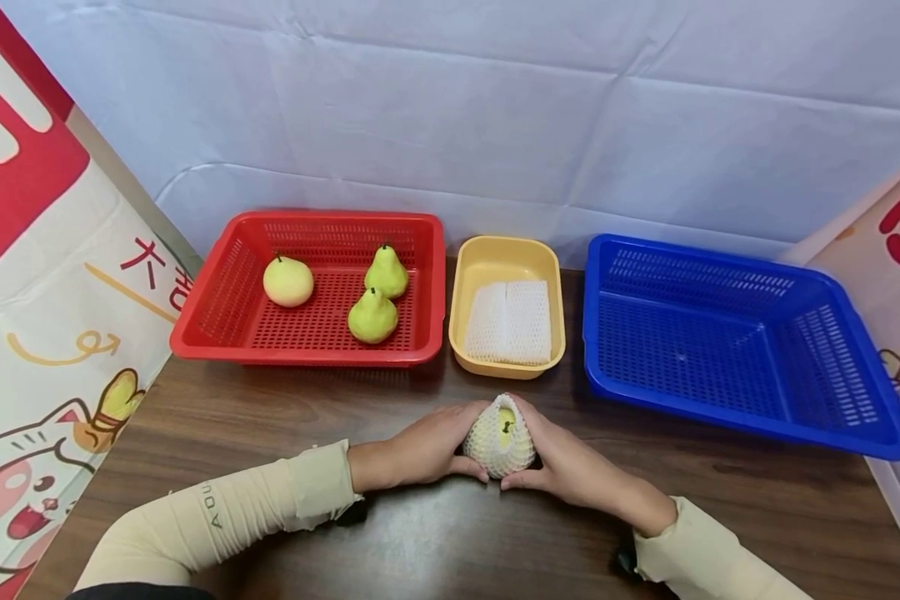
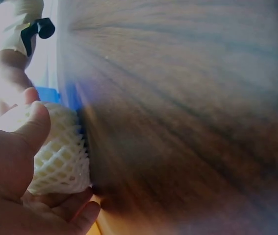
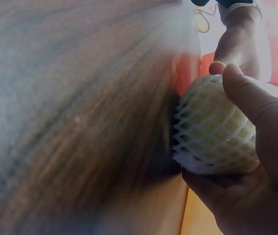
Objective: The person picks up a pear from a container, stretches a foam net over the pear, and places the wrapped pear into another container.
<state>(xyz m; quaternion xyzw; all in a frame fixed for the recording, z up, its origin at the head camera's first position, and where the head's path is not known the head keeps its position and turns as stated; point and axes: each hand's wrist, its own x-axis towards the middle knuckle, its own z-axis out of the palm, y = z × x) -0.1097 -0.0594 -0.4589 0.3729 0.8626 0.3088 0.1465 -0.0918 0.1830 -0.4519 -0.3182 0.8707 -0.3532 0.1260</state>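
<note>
Between my two hands stands a yellow-green pear [image 1: 507, 422] in a white foam net sleeve [image 1: 487, 446]. Its dark stem shows through the sleeve's open top. My left hand [image 1: 438, 446] grips the sleeved pear from the left, thumb on the near side and fingers around the far side. From the right, my right hand [image 1: 570, 458] holds it the same way. Both wrist views show the net's diamond mesh [image 2: 58, 156] spread over the fruit, its lower end close to the tabletop. The far fingers are partly hidden behind the pear.
A red basket [image 1: 307, 357] at the back left holds a round yellow pear [image 1: 288, 282] and two green pears [image 1: 372, 317]. Behind my hands, a yellow bin [image 1: 508, 250] contains flat white foam nets [image 1: 506, 321]. A blue basket [image 1: 690, 358] stands at the right on the wooden table [image 1: 420, 550].
</note>
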